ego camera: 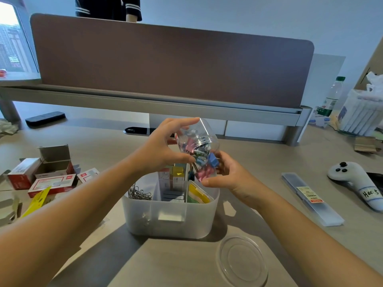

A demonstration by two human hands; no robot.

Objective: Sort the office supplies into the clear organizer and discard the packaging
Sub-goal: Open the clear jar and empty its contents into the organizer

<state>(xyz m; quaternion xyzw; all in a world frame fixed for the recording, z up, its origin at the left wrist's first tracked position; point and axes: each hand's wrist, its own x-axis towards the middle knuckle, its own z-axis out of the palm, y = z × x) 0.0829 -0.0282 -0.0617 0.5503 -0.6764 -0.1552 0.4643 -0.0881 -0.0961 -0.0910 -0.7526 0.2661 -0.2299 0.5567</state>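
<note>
A clear plastic jar of coloured binder clips is tipped mouth-down over the clear organizer. My left hand grips the jar's upper end. My right hand is cupped below the jar's mouth, touching pink and blue clips that spill out. The organizer holds paper clips at the left, small staple boxes in the middle and a yellow packet at the right. The jar's clear lid lies flat on the desk in front.
Opened red-and-white cardboard boxes and a yellow wrapper lie at the left. A long clear ruler case and a white controller lie at the right. A brown desk divider stands behind; a water bottle and a person are beyond.
</note>
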